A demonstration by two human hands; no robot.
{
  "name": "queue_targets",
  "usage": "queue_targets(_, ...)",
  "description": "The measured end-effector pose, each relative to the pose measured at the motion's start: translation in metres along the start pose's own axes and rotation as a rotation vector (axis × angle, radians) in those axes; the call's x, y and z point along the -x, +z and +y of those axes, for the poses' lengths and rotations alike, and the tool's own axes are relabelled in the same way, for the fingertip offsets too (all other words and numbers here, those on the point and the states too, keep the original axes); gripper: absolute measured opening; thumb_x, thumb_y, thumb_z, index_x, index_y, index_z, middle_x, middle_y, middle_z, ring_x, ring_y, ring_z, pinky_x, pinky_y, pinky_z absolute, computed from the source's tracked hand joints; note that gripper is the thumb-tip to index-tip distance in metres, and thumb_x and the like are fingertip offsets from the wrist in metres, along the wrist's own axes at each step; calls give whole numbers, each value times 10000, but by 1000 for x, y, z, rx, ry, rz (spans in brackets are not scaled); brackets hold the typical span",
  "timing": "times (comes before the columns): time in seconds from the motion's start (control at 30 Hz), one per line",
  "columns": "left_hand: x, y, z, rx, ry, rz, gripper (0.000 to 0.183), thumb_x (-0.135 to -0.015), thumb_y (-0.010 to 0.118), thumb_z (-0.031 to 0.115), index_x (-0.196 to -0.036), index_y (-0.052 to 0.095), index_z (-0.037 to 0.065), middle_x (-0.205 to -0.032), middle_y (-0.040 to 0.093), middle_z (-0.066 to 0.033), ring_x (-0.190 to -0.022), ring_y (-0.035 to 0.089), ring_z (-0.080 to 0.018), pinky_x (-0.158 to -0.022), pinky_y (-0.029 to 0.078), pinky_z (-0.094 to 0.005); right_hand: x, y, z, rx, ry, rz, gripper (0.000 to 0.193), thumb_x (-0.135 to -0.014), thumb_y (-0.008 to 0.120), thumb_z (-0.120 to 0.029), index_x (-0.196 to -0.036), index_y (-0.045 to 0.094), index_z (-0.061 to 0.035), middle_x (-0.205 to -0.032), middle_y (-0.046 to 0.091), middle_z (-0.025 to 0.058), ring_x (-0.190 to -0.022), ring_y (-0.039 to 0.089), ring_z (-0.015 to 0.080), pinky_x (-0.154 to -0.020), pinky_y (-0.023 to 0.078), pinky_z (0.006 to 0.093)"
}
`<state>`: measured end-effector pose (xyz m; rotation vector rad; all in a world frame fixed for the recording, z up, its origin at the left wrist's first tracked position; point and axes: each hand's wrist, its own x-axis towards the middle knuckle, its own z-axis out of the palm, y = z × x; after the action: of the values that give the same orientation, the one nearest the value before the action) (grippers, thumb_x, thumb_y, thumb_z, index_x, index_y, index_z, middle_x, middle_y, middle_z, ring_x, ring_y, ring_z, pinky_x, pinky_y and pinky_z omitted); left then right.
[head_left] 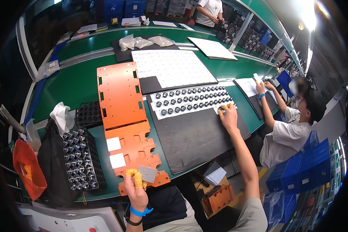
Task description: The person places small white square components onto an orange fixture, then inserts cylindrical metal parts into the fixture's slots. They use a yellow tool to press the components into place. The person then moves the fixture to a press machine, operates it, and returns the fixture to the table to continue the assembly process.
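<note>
My left hand [135, 183], with yellow finger cots, pinches a small grey square plate [147, 174] over the near end of an orange fixture board [129, 143]. Two white square plates [117, 160] lie on that board's left side. My right hand [229, 117] reaches to the right end of the nearest row of black round parts [179, 109]; its fingers close round one such part on a white plate. Several of these parts stand upright in three rows on white plates, on a black mat [193, 143].
A black tray of shiny round parts [79, 158] stands left of the orange board, near an orange bag [29, 170]. Beyond the mat lies a sheet of white plates [174, 67], with plastic bags [143, 41] behind. A co-worker [290, 123] works at the right.
</note>
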<state>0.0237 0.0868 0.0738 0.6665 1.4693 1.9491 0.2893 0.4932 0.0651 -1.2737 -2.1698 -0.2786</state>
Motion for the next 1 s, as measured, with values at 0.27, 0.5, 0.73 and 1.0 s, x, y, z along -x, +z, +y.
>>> queue_targets(0.27, -4, -2, 4, 113, -69, -32, 154, -1070, 422, 189, -1020, 478, 55, -714, 480, 2, -561, 367, -43, -484, 294, -209, -5, -6, -5, -7, 12, 97, 276, -787, 784, -180, -1016, 734, -35, -925, 595, 115, -906, 569, 299, -823, 489, 400)
queue_targets(0.5, -11, 10, 23, 991, -422, -42, 176, -1033, 406, 201, -979, 519, 77, -621, 400, 47, -520, 318, -74, -487, 269, -245, 28, -67, -165, -676, -237, 80, 219, -792, 775, -82, -1006, 731, -57, -794, 617, 101, -692, 587, 253, -603, 483, 333)
queue_targets(0.73, -1, 38, 22, 1411, -672, -242, 170, -994, 417, 213, -946, 505, 75, -613, 368, 30, -512, 283, -85, -456, 255, -257, 75, -140, -282, -883, -634, -104, 416, -698, 839, -249, -1043, 712, -55, -873, 645, 84, -734, 591, 252, -634, 471, 351)
queue_targets(1.0, -9, 42, 39, 470, -397, -105, 275, -1041, 460, 244, -1235, 539, 66, -727, 505, 20, -548, 381, -66, -476, 330, -231, 62, -148, -267, -871, -474, -112, 247, -728, 791, -103, -942, 688, -34, -901, 653, 111, -790, 626, 276, -678, 512, 365)
